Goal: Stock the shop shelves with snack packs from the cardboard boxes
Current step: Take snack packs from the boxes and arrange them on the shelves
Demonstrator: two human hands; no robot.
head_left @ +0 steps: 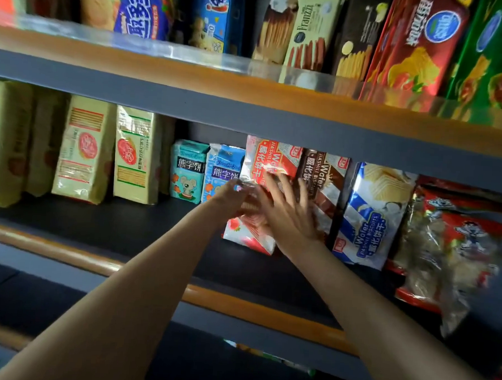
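A red-and-white wafer biscuit pack (270,158) stands upright on the dark middle shelf (124,223), between a blue bear-biscuit pack (223,166) and a brown wafer pack (331,177). My left hand (236,196) holds the red pack at its left edge, fingers curled against it. My right hand (288,211) lies flat on the pack's front with its fingers spread and straight, pressing it. The pack's middle is hidden behind both hands. No cardboard box is in view.
A blue-and-white wafer pack (371,220) and red snack bags (461,246) fill the shelf to the right. A teal bear-biscuit pack (187,171) and yellow cracker packs (134,156) stand to the left. Biscuit boxes (414,44) line the upper shelf behind a clear rail.
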